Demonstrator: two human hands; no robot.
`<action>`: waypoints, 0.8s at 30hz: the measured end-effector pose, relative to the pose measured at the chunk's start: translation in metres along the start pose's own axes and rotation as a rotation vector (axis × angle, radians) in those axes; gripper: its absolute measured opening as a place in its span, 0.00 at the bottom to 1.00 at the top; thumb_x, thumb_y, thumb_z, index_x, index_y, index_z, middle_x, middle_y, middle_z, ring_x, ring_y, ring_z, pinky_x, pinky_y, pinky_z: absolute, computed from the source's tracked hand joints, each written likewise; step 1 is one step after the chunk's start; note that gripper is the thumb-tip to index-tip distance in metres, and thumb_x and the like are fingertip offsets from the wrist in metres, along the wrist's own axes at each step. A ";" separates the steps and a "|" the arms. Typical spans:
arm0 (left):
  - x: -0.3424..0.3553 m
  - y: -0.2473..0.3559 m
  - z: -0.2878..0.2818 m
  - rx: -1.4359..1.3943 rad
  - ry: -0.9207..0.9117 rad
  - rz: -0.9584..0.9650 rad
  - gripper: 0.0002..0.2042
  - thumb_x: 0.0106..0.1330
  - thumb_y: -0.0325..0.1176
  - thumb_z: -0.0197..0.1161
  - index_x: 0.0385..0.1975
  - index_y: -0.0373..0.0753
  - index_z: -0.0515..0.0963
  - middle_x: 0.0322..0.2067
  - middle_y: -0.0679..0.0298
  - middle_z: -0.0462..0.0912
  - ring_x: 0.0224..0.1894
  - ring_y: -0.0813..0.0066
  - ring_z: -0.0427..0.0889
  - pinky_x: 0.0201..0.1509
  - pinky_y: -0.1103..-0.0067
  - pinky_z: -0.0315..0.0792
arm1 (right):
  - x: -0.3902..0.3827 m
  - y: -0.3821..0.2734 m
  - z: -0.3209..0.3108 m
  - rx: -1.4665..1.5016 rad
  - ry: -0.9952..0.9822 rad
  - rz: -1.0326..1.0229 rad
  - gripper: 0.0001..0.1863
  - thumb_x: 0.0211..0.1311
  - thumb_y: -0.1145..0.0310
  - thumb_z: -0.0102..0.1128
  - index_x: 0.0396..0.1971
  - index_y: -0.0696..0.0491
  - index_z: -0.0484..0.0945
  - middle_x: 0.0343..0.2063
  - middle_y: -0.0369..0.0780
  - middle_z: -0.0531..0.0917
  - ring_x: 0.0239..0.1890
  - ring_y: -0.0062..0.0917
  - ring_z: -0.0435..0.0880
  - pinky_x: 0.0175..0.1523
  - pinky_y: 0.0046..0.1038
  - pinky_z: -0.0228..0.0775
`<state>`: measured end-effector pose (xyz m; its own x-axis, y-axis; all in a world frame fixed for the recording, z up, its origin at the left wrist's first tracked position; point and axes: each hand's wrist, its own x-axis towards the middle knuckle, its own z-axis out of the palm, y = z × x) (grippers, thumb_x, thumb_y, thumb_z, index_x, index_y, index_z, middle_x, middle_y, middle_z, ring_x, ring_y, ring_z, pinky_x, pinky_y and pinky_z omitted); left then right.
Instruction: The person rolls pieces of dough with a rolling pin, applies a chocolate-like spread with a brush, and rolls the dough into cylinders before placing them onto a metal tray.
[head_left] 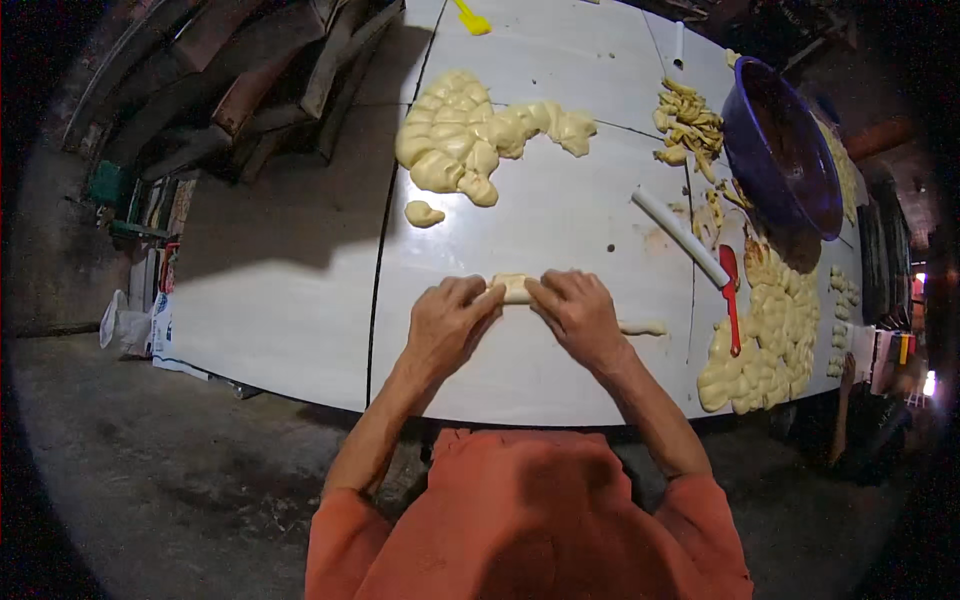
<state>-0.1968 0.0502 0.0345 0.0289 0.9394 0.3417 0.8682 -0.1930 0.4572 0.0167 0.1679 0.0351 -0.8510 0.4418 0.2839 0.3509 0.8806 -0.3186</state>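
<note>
My left hand (452, 316) and my right hand (582, 312) meet over the white table, near its front edge. Between them lies a short, pale roll of dough (515, 290), pinched at each end by curled fingers and thumbs. Beside my right wrist rests a thin dough strip (643, 328). Farther back, a mound of soft dough pieces (447, 130) spreads over the tabletop, and one small dough lump (424, 213) sits apart from it, nearer to my left hand.
At right stand a purple basin (731, 135), a pile of yellowish strips (690, 120), a white rod (680, 236) and a red spatula (732, 300) touching many dough balls (770, 350). A yellow scraper (473, 20) lies far back. Another person's arm (843, 405) shows at right.
</note>
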 end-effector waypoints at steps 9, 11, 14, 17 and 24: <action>0.011 0.006 0.001 -0.008 0.015 -0.161 0.12 0.64 0.33 0.71 0.47 0.45 0.85 0.44 0.59 0.84 0.41 0.62 0.84 0.43 0.66 0.78 | 0.008 -0.001 0.007 -0.003 -0.011 0.050 0.21 0.65 0.65 0.65 0.56 0.52 0.79 0.47 0.42 0.82 0.45 0.34 0.82 0.49 0.40 0.73; 0.020 0.002 0.005 0.038 0.071 -0.255 0.11 0.65 0.34 0.70 0.47 0.43 0.85 0.45 0.58 0.84 0.44 0.59 0.83 0.46 0.65 0.77 | 0.019 0.007 0.010 -0.059 -0.044 0.098 0.22 0.67 0.63 0.63 0.59 0.53 0.77 0.47 0.42 0.82 0.46 0.34 0.82 0.49 0.40 0.73; 0.025 0.000 0.008 -0.036 0.106 -0.281 0.11 0.66 0.34 0.69 0.47 0.43 0.85 0.45 0.58 0.83 0.45 0.57 0.82 0.48 0.64 0.77 | 0.029 0.001 0.002 0.059 0.034 0.161 0.17 0.67 0.66 0.64 0.54 0.55 0.81 0.45 0.41 0.84 0.45 0.35 0.82 0.49 0.37 0.74; 0.020 0.000 0.004 -0.024 0.030 -0.185 0.13 0.63 0.34 0.72 0.47 0.43 0.85 0.46 0.57 0.83 0.46 0.55 0.82 0.50 0.62 0.76 | 0.021 0.001 -0.003 0.061 0.014 0.100 0.18 0.68 0.67 0.63 0.55 0.56 0.80 0.46 0.42 0.84 0.46 0.36 0.83 0.50 0.38 0.75; 0.040 -0.004 0.012 -0.082 0.015 -0.201 0.08 0.62 0.32 0.72 0.38 0.38 0.85 0.36 0.59 0.85 0.39 0.59 0.83 0.44 0.65 0.78 | 0.042 0.029 -0.010 0.276 -0.195 0.173 0.15 0.61 0.70 0.62 0.47 0.58 0.82 0.39 0.46 0.84 0.40 0.40 0.84 0.45 0.39 0.76</action>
<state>-0.1934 0.0923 0.0365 -0.1486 0.9570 0.2491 0.8127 -0.0252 0.5821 -0.0053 0.2135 0.0473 -0.8563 0.5154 0.0352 0.4000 0.7046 -0.5861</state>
